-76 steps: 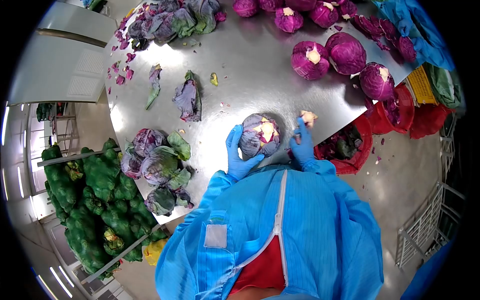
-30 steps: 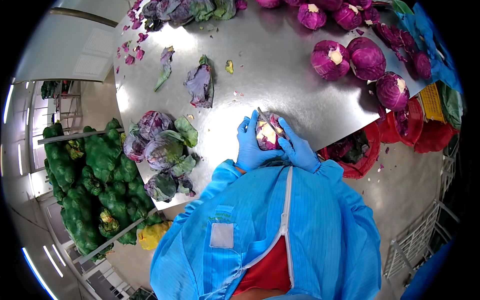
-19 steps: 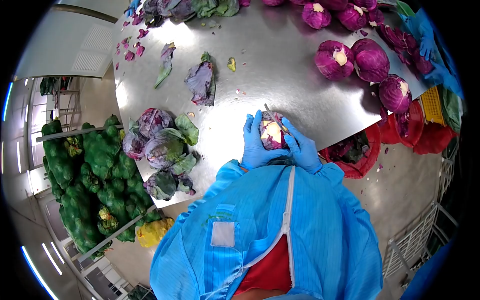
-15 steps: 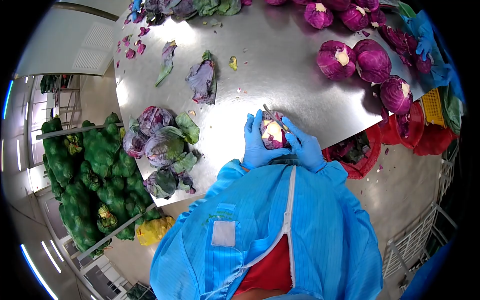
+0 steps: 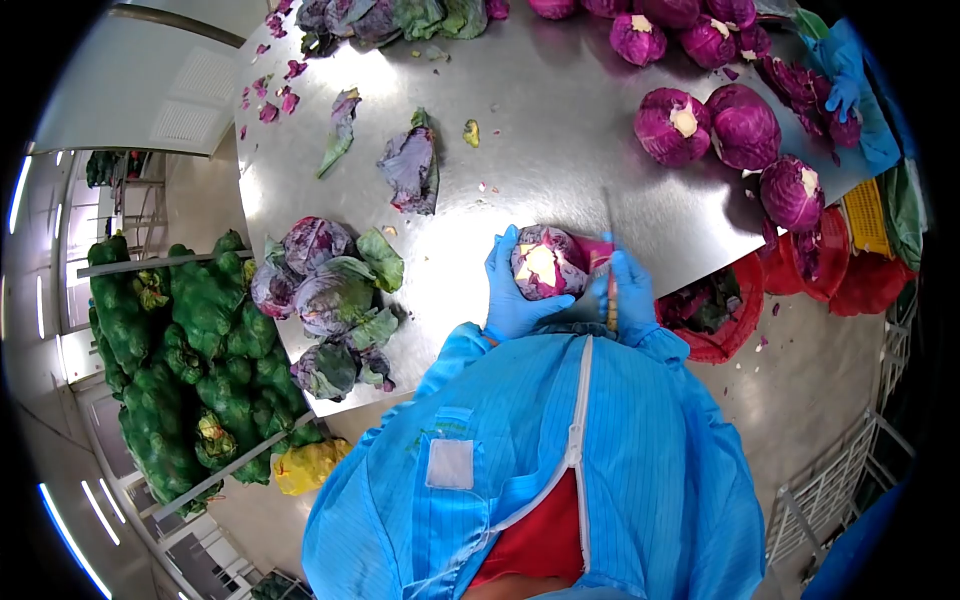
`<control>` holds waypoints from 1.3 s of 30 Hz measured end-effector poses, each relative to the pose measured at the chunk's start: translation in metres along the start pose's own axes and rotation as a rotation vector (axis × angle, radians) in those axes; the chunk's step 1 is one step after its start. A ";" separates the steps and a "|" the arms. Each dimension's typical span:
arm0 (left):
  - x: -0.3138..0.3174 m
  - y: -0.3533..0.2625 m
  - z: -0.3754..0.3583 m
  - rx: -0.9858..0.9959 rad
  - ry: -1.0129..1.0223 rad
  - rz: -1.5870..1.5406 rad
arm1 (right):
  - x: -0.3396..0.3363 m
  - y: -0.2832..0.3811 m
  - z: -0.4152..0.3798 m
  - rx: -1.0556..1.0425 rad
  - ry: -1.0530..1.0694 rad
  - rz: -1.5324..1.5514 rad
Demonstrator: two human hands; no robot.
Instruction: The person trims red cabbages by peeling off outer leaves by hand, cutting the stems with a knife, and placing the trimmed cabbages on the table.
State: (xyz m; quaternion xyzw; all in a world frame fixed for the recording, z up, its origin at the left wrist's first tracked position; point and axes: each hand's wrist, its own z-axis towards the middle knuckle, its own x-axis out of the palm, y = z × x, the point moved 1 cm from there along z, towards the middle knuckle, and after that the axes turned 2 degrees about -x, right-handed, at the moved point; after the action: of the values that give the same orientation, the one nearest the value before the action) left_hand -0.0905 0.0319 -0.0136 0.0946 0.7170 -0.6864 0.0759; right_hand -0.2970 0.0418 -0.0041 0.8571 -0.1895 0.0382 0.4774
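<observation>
A red cabbage (image 5: 546,262) with its pale cut stem facing up rests at the near edge of the steel table (image 5: 520,150). My left hand (image 5: 512,295), in a blue glove, cups its left side. My right hand (image 5: 625,292), also gloved, is just right of the cabbage and grips a knife (image 5: 610,262) with the blade pointing away from me. A purple leaf piece (image 5: 596,252) lies between the cabbage and this hand.
Untrimmed cabbages (image 5: 325,295) are piled at the table's left edge, trimmed ones (image 5: 710,120) at the far right. Loose leaves (image 5: 412,170) lie mid-table. Red bins (image 5: 745,290) of scraps stand right of the table; green net sacks (image 5: 170,370) on the left. Another person's gloved hand (image 5: 843,95) is far right.
The knife has come off the cabbage stem and moved right, blade now pointing away. A purple piece has come loose beside the cabbage. My left hand still holds the cabbage.
</observation>
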 end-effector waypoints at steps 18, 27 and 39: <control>0.013 0.005 0.016 -0.080 -0.055 -0.084 | -0.063 0.004 -0.007 -0.523 0.130 -0.676; 0.014 0.015 0.022 -0.104 -0.073 -0.148 | 0.007 0.001 0.021 -0.589 0.304 -0.850; 0.009 -0.002 0.026 0.056 -0.027 0.186 | -0.004 0.006 0.021 -0.270 0.190 -0.873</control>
State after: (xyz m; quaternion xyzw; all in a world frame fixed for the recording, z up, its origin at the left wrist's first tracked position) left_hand -0.1005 0.0060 -0.0145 0.1537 0.6847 -0.6972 0.1465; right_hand -0.3058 0.0227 -0.0115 0.7797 0.2302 -0.1131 0.5713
